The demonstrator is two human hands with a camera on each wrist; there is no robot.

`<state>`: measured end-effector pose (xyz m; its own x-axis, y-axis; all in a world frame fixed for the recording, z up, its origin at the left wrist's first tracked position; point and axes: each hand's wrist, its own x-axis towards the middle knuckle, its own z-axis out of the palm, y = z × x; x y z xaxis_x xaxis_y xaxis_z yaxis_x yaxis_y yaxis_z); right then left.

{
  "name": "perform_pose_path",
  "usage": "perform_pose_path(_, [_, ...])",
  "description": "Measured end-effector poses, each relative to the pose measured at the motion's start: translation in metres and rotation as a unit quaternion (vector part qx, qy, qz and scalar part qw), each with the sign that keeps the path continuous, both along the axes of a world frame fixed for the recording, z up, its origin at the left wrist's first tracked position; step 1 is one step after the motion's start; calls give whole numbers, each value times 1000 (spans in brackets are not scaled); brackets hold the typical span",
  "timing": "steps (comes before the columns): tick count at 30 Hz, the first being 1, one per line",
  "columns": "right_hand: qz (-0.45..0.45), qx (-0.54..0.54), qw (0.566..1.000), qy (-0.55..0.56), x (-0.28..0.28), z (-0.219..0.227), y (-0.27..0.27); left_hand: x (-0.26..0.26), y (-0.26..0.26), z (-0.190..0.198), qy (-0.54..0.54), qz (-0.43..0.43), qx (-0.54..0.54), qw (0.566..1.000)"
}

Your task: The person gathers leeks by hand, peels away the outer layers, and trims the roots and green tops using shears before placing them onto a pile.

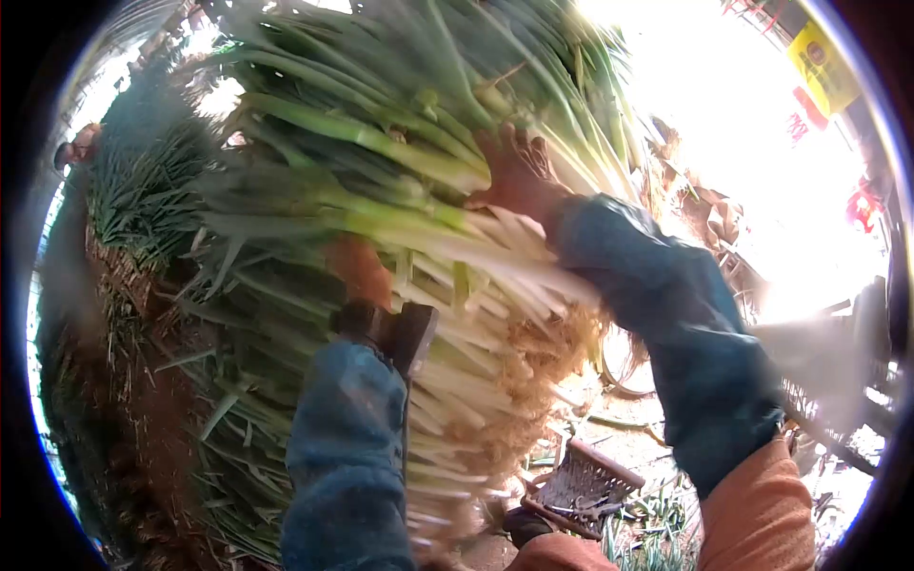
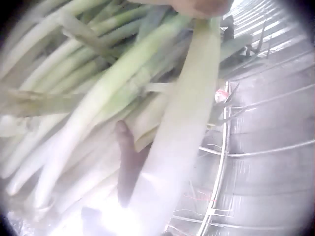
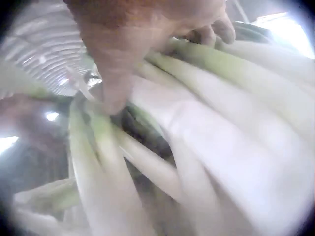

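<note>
A big heap of long green onions (image 1: pixel 447 381) fills the middle, white stems and roots pointing right, green leaves left. My left hand (image 1: pixel 360 271) grips a thick green onion (image 2: pixel 179 113) near where white turns green; its stem hangs below the hand (image 2: pixel 202 6) in the left wrist view. Motion blurs this stalk in the head view. Farther up the heap, my right hand (image 1: pixel 522 176) lies across the stems with fingers spread. Seen from the right wrist, the thumb of that hand (image 3: pixel 142 34) points down among white stems (image 3: pixel 216 128), and its fingers reach over them.
Another stack of green onions (image 1: pixel 152 171) stands at the left, beside a dark strip of ground. A slatted crate (image 1: pixel 590 481) sits low at the right near my leg. Yellow packaging (image 1: pixel 824 67) hangs at upper right. Ribbed covering (image 2: pixel 275 118) curves behind the heap.
</note>
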<state>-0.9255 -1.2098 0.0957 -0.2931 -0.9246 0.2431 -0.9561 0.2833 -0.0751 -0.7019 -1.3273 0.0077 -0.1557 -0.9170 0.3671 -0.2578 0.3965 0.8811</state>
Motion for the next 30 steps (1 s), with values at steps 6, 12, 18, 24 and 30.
perform_pose_path(6, [65, -92, 991, 74, 7, 2, -66, -34, -13, -51, -392, 182, -290, 854])
perform_pose_path(12, [62, -62, 995, 51, -12, -19, -113, -64, -45, -51, -173, 92, -137, 971])
perform_pose_path(18, [58, -68, 993, 71, -15, -24, -121, 13, -46, -41, -190, -91, -77, 974])
perform_pose_path(24, [78, -124, 979, 138, -20, -38, -114, 78, -12, 23, 429, -238, 499, 715])
perform_pose_path(30, [38, -76, 980, 180, -12, -34, -104, 34, 9, 15, 158, -143, 394, 894])
